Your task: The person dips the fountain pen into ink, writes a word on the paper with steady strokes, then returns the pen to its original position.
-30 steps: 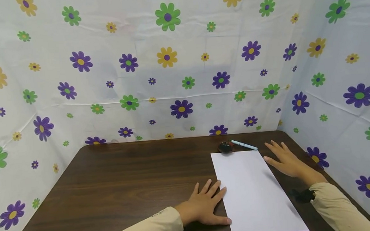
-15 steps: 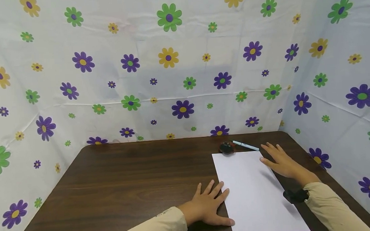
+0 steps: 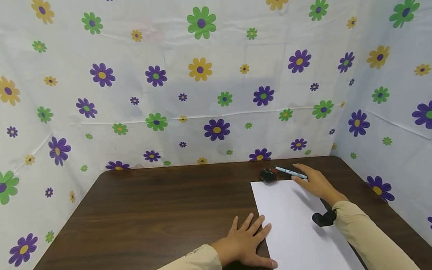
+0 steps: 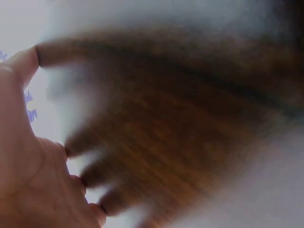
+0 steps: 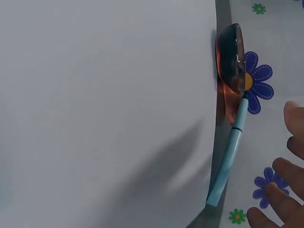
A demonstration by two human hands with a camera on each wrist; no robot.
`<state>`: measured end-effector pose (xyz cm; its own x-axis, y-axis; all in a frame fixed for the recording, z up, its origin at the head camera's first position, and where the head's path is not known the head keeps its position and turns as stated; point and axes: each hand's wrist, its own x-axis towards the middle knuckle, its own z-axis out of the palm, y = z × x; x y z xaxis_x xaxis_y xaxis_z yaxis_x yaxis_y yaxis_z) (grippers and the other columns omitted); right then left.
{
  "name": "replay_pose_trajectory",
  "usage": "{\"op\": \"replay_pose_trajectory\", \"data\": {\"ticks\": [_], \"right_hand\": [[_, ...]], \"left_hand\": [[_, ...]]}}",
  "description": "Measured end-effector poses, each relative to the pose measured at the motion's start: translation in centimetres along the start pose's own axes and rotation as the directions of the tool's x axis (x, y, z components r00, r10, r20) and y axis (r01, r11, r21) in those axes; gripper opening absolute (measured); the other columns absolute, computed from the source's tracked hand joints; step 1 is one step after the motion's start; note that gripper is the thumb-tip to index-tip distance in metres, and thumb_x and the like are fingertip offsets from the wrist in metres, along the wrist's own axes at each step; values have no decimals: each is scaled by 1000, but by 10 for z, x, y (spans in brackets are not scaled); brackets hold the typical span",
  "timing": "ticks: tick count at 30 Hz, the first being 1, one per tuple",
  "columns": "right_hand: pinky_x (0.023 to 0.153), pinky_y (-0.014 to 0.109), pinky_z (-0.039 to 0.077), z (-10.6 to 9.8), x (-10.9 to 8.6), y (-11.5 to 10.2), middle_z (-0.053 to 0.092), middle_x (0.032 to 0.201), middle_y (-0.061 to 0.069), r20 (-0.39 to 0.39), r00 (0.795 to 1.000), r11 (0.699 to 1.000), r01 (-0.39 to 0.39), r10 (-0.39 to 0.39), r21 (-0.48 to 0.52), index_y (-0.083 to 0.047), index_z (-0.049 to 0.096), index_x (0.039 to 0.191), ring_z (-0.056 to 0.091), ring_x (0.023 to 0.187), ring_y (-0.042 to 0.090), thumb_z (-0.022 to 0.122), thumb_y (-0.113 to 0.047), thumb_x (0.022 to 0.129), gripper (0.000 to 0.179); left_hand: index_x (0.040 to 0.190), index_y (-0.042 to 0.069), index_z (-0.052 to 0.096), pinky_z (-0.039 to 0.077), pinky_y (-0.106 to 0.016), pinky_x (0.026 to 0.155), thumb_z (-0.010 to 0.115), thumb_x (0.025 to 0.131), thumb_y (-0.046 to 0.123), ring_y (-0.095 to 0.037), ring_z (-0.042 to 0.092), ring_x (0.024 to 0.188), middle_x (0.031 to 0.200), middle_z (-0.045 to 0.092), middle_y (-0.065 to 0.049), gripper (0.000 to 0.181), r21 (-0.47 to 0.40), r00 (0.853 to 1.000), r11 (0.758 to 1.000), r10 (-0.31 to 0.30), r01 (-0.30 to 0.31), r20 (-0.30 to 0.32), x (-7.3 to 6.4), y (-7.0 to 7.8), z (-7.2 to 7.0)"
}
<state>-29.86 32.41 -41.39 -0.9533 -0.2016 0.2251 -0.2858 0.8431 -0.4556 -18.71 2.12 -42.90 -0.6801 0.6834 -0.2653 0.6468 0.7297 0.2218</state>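
A white sheet of paper (image 3: 295, 225) lies on the dark table. My left hand (image 3: 245, 244) rests with spread fingers at its left edge, the fingertips and thumb on the paper's margin. In the left wrist view, that hand (image 4: 31, 161) fills the left side and the rest is blurred. My right hand (image 3: 317, 184) hovers over the paper's far right corner, its fingers close to a light blue pen (image 3: 289, 171). In the right wrist view, the fingers (image 5: 280, 202) stay apart from the pen (image 5: 228, 161). The pen's dark tip leans by a glossy black rounded object (image 3: 268, 175) with a reddish part.
The brown wooden table top (image 3: 150, 213) stretches to the left of the paper. Flowered white cloth (image 3: 213, 89) hangs behind the table and along both sides. A black wrist device (image 3: 324, 218) sits below my right hand, over the paper.
My right hand has moved left, from beside the paper to over its far right corner and the pen's near end. My left hand stays in place; the head view has shifted slightly.
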Motion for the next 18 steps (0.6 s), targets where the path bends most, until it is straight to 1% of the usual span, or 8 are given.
{"op": "replay_pose_trajectory", "data": {"ticks": [4, 8, 13, 14, 16, 18], "right_hand": [[103, 63, 31, 8, 16, 0, 41, 142, 30, -6, 1000, 1000, -3, 3, 7, 3, 43, 140, 37, 129, 51, 59, -26, 96, 55], [100, 62, 35, 16, 28, 3, 47, 138, 29, -21, 1000, 1000, -6, 6, -17, 4, 48, 136, 43, 125, 51, 62, -19, 94, 50], [96, 63, 38, 25, 39, 5, 51, 132, 31, -53, 997, 998, -63, 63, -9, 5, 53, 131, 47, 119, 51, 61, -12, 93, 43], [95, 62, 39, 26, 40, 5, 52, 131, 31, -61, 995, 997, -79, 78, -3, 5, 54, 131, 50, 116, 50, 60, -11, 93, 42], [89, 60, 43, 30, 44, 5, 54, 128, 32, -79, 992, 995, -100, 100, 4, 5, 55, 129, 56, 104, 47, 61, -11, 92, 41], [83, 57, 45, 34, 47, 6, 56, 125, 32, -99, 989, 994, -106, 107, 11, 4, 56, 128, 57, 94, 40, 61, -11, 91, 40]], "left_hand": [[153, 41, 11, 7, -62, 113, 45, 81, 78, -23, 0, 149, 161, 0, 10, 88, -4, 1000, 1000, 0, 0, 3, 0, 1, 0], [153, 41, 10, 8, -62, 113, 45, 81, 78, -23, 0, 149, 161, -1, 10, 88, -3, 1000, 1000, -1, 1, 6, -1, 1, 0], [152, 42, 9, 7, -61, 113, 44, 81, 79, -22, 0, 149, 161, -1, 11, 88, 9, 1000, 1000, -10, 10, 6, 0, 0, 2], [152, 43, 9, 7, -61, 113, 44, 80, 80, -22, 0, 148, 161, -1, 11, 88, 11, 1000, 1000, -13, 13, 5, 0, 0, 2], [152, 43, 9, 7, -61, 113, 43, 80, 80, -21, -1, 148, 161, -2, 12, 88, 17, 1000, 1000, -19, 19, 6, 1, -1, 2], [152, 44, 8, 7, -60, 114, 43, 80, 81, -21, -1, 148, 161, -2, 13, 88, 23, 1000, 999, -24, 24, 5, 2, -1, 2]]}}
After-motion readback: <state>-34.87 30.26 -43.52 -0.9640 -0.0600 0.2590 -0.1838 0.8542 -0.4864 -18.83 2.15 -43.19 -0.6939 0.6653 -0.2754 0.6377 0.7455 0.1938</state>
